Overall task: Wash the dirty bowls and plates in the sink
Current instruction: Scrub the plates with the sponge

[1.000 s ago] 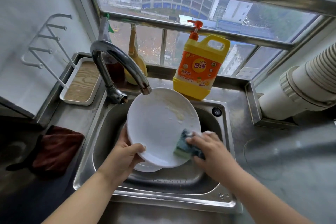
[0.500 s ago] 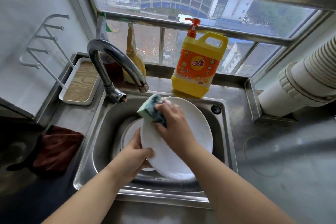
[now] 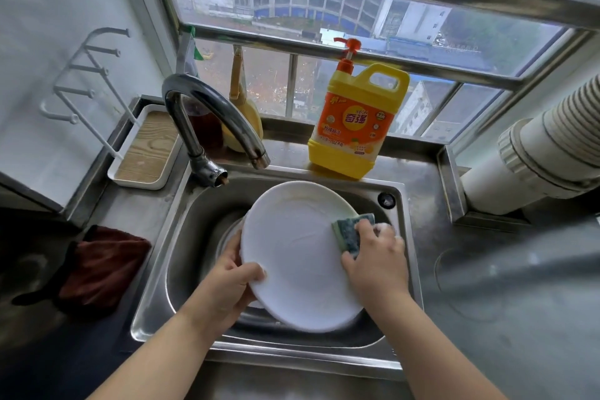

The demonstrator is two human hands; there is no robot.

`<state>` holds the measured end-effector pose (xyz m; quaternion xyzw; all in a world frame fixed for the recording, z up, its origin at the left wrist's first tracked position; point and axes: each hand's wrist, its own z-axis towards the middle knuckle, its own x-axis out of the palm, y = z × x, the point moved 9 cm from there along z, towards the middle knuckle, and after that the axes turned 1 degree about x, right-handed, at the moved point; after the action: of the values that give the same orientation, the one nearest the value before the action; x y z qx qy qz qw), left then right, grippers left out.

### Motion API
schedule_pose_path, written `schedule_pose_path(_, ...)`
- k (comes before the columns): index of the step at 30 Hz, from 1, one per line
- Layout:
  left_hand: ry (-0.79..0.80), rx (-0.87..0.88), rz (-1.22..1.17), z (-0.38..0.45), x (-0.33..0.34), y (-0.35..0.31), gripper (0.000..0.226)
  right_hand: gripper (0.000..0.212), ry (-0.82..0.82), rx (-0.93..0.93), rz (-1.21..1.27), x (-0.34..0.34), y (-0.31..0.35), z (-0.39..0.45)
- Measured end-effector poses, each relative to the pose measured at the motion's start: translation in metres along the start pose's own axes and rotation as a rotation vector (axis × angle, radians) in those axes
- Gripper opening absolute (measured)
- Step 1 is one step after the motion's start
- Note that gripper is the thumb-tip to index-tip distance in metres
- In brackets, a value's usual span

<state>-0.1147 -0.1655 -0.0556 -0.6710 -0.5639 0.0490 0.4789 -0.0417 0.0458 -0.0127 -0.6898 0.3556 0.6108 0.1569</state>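
Fingers of the left hand (image 3: pixel 227 282) curl around the 8 o'clock rim of a white plate (image 3: pixel 298 256), thumb on its face, holding it tilted over the steel sink (image 3: pixel 181 237), while the right hand (image 3: pixel 376 256) clasps a blue-green sponge (image 3: pixel 349 232) against the plate's 3 o'clock edge. Another white dish (image 3: pixel 229 232) peeks out beneath at 9 o'clock. Around the basin stand a curved faucet (image 3: pixel 207 114) at 11 o'clock, a yellow detergent jug (image 3: pixel 354 127) at 1 o'clock and a dark red cloth (image 3: pixel 104 266) at 9 o'clock.
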Motion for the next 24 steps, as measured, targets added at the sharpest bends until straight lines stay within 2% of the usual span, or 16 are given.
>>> schedule_pose_path(5,-0.088,0.058,-0.046,0.006,-0.003,-0.006,0.079,0.041,0.148,-0.030,0.132,0.016,0.015,-0.029)
schedule_pose_path(11,-0.199,0.136,-0.094,0.013,-0.009,-0.030,0.072,0.038,0.247,-0.347,0.337,0.014,0.051,-0.052)
schedule_pose_path(15,-0.233,0.100,-0.109,0.012,-0.017,-0.032,0.069,0.042,0.202,-0.333,0.248,0.003,0.018,-0.014)
schedule_pose_path(19,-0.261,0.101,-0.155,0.012,-0.021,-0.031,0.067,0.048,0.111,-0.265,0.276,-0.015,0.009,0.001)
schedule_pose_path(21,-0.288,0.103,-0.187,0.014,-0.020,-0.031,0.066,0.048,0.077,-0.322,0.297,-0.015,0.025,-0.019)
schedule_pose_path(24,-0.315,0.103,-0.181,0.016,-0.021,-0.033,0.062,0.049,0.145,-0.468,0.317,0.002,0.052,-0.056)
